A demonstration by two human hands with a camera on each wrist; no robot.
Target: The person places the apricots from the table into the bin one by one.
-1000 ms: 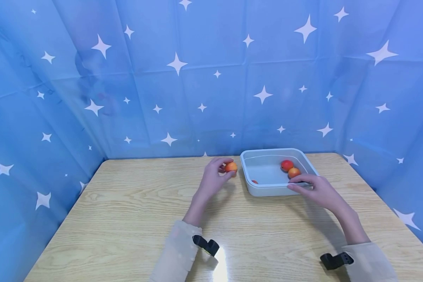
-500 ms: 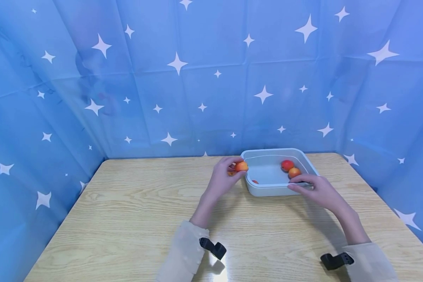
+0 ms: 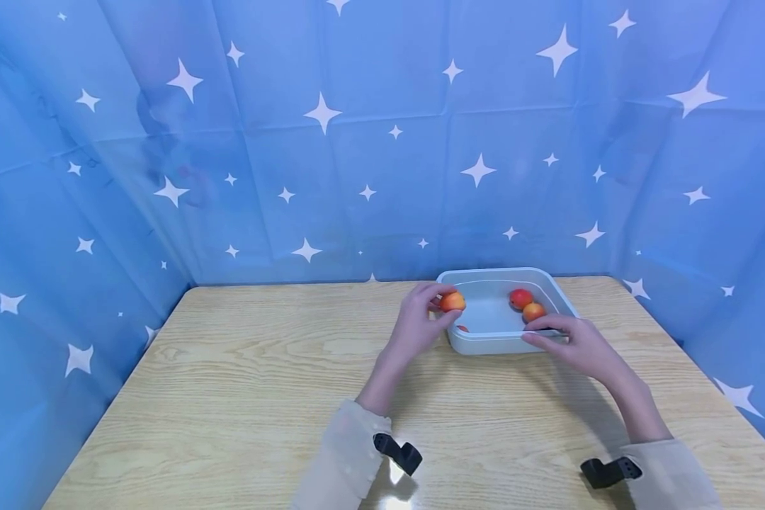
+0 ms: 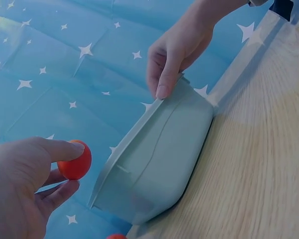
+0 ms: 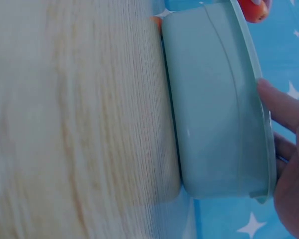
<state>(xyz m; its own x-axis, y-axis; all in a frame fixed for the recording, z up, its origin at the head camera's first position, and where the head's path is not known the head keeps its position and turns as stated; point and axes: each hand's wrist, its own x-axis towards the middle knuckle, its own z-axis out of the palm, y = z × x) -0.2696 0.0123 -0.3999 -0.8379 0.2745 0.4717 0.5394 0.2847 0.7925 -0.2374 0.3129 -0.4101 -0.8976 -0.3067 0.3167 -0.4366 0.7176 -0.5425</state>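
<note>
My left hand (image 3: 419,322) pinches a small orange-red round fruit (image 3: 452,302) between thumb and fingers, held over the left rim of a pale blue-grey plastic bin (image 3: 494,345). In the left wrist view that fruit looks smooth and red, above the level of the table. My right hand (image 3: 570,343) grips the front rim of the bin near its right corner, thumb outside, as the right wrist view shows. Inside the bin lie a red fruit (image 3: 520,299), an orange one (image 3: 534,312) beside it, and a red one (image 3: 462,329) mostly hidden behind the front wall.
Another red-orange fruit (image 4: 117,236) sits on the table by the bin's left end, largely hidden by my left hand in the head view. The wood-grain table (image 3: 242,382) backs onto a blue curtain (image 3: 357,156) with white stars.
My left hand has carried the fruit to the right, from beside the bin to over its left rim. The right hand has stayed on the front rim.
</note>
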